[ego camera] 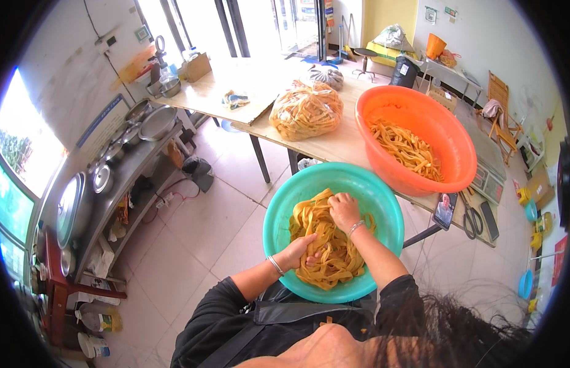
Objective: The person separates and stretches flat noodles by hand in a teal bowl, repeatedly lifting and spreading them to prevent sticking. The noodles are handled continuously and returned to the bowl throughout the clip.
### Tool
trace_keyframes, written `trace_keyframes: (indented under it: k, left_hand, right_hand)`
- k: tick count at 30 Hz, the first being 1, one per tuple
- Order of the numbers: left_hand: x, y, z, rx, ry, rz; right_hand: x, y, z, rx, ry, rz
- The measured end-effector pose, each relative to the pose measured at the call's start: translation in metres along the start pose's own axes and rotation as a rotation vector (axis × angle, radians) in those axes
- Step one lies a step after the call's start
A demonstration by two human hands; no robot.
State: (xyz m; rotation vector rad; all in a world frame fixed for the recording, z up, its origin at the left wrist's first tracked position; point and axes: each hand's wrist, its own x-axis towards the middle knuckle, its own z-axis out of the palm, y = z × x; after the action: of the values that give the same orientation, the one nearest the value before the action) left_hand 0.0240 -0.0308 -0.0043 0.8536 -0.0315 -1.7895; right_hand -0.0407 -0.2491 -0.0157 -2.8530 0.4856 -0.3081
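Observation:
A green plastic basin (275,230) rests close in front of my body, holding a tangled heap of flat yellow-brown strips (333,262) that look like noodles or tofu skin. My left hand (301,252) is closed around a bundle of these strips at the left of the heap. Bent over the upper right of the heap, my right hand (344,210) has its fingers on the strips; whether it grips any is hidden. On the table behind, an orange plastic tub (455,138) holds more strips, and a tied clear plastic bag (307,112) is full of similar ones.
Black-handled scissors (472,221), a phone (445,210) and a digital scale (487,179) are at the wooden table's (349,138) right end. To the left, a metal shelf (124,184) carries steel pots and lids. A dark bag (347,77) and a crumpled cloth (235,99) sit farther back.

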Motion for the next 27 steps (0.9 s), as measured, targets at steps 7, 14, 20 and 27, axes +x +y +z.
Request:
trace_keyframes:
  k: [7, 14, 20, 27]
  left_hand:
    - [-0.039, 0.046, 0.048, 0.524, 0.147, 0.323]
    - [-0.042, 0.102, 0.117, 0.542, 0.06, 0.277]
    - [-0.07, 0.135, 0.178, 0.709, -0.191, 0.346]
    - [-0.062, 0.139, 0.187, 0.786, -0.083, 0.297]
  right_hand:
    - [-0.028, -0.006, -0.04, 0.557, 0.213, -0.035]
    - [-0.063, 0.001, -0.073, 0.613, 0.08, 0.041]
    - [-0.081, 0.014, -0.061, 0.628, 0.145, 0.057]
    - [-0.087, 0.015, -0.08, 0.653, 0.189, 0.192]
